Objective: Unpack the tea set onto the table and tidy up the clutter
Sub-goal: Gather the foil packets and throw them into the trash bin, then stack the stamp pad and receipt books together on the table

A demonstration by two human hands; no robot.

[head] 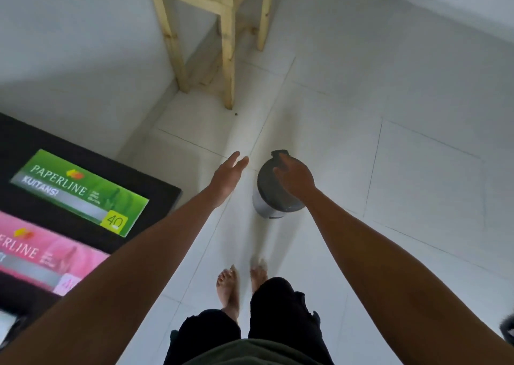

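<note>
Right hand (296,177) rests on bin lid (268,186), left hand (228,174) spread flat

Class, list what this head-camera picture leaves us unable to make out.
- Bin lid: head view, right hand covers it, so whether it is shut is unclear.
- Pink pad: left forearm and the frame edge cut off its print.
- Wooden stool: top cropped by the upper edge.
- Left hand: open, palm side hidden.
</note>
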